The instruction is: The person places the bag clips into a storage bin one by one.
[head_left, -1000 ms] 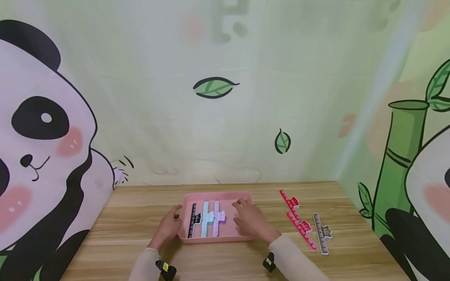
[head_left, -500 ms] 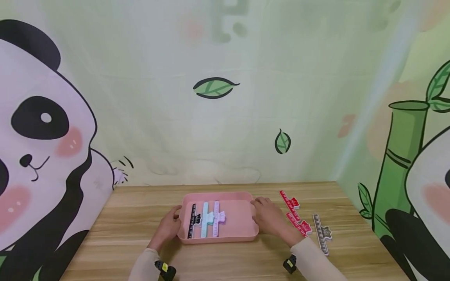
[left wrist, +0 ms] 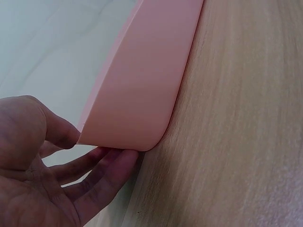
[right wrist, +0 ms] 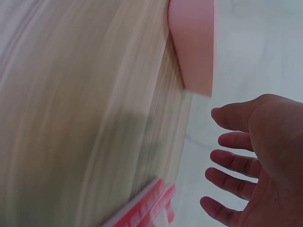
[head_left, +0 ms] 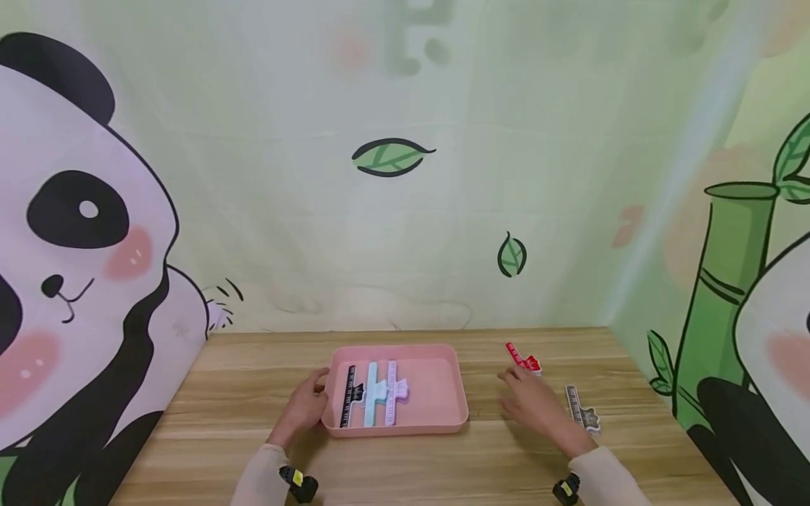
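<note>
A pink tray [head_left: 457,393] lies mid-table and holds a black [head_left: 346,406], a teal [head_left: 372,393] and a lavender ruler clip [head_left: 392,392] side by side. My left hand [head_left: 309,406] grips the tray's left near corner [left wrist: 147,85], thumb on the wall and fingers [left wrist: 106,165] under the edge. My right hand [head_left: 530,402] hovers right of the tray, palm down, fingers [right wrist: 232,161] spread and holding nothing. A red ruler clip [head_left: 522,359] lies just beyond its fingertips and a grey one [head_left: 582,411] just right of it. The red clip [right wrist: 147,205] also shows in the right wrist view.
The wooden table [head_left: 253,379] meets a panda-and-bamboo backdrop [head_left: 392,232] at its far edge and on both sides. The tray's right corner [right wrist: 194,47] is a short way left of my right hand. Bare wood lies left of the tray and along the front edge.
My right hand left the tray's inside, crossed its right rim and now hovers over the ruler clips on the table, covering one red clip. The left hand and tray have stayed put.
</note>
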A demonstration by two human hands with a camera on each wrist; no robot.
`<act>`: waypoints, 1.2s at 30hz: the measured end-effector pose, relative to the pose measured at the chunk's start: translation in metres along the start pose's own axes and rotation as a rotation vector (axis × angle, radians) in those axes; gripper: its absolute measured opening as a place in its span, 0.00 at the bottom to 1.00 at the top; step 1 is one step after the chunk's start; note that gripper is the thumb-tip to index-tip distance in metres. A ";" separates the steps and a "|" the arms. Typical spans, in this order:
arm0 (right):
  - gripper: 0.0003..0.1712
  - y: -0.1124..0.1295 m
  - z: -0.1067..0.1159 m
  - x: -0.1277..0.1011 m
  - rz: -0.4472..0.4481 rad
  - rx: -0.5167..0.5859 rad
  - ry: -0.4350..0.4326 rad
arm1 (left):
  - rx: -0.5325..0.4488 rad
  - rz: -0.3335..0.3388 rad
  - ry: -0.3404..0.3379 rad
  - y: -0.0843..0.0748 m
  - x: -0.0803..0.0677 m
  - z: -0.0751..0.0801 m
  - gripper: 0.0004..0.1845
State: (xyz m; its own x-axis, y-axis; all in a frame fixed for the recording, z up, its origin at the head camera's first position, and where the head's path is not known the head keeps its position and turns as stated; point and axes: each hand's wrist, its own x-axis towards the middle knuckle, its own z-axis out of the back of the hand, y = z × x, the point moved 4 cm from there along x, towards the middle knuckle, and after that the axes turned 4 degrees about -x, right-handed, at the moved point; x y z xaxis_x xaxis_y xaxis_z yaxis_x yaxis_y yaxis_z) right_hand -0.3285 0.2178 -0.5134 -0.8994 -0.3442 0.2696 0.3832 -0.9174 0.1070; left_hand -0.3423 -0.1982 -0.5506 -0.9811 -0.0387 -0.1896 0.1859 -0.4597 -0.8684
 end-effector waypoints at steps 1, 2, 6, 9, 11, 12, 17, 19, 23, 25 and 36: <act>0.24 -0.004 0.001 -0.003 -0.003 -0.003 -0.007 | 0.002 -0.003 0.002 0.000 0.000 0.000 0.30; 0.24 -0.008 0.002 -0.005 -0.003 -0.010 -0.015 | 0.004 -0.005 0.004 0.000 0.000 0.000 0.31; 0.22 -0.025 0.006 -0.014 -0.010 -0.038 -0.026 | 0.013 -0.014 0.002 -0.001 0.001 0.000 0.30; 0.23 -0.036 0.010 -0.022 -0.019 -0.061 -0.012 | 0.011 -0.008 0.002 -0.001 0.002 -0.001 0.31; 0.24 -0.042 0.012 -0.027 -0.024 -0.079 0.003 | 0.008 -0.007 0.001 -0.002 0.002 -0.001 0.31; 0.25 -0.046 0.013 -0.029 -0.029 -0.082 0.013 | 0.008 -0.006 0.001 -0.001 0.002 -0.001 0.31; 0.28 -0.058 0.014 -0.040 -0.059 -0.084 0.081 | 0.007 -0.013 -0.002 0.001 0.002 -0.002 0.30; 0.28 -0.061 0.013 -0.042 -0.072 -0.087 0.114 | 0.008 -0.013 -0.003 0.002 0.001 -0.003 0.30; 0.28 -0.065 0.012 -0.045 -0.095 -0.104 0.172 | 0.018 -0.010 -0.010 0.003 -0.001 -0.002 0.30; 0.27 -0.067 0.012 -0.046 -0.106 -0.113 0.189 | 0.019 -0.012 -0.013 0.003 -0.001 -0.002 0.30; 0.24 -0.079 0.008 -0.052 -0.114 -0.119 0.193 | 0.021 -0.005 -0.014 0.001 -0.002 -0.001 0.30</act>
State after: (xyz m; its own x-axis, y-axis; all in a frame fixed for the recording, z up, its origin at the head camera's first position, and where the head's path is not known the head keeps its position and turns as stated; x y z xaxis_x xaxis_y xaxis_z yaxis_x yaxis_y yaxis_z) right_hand -0.3105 0.3094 -0.5280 -0.9633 -0.2584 0.0734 0.2597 -0.9656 0.0098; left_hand -0.3403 -0.1977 -0.5511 -0.9827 -0.0483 -0.1786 0.1797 -0.4786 -0.8595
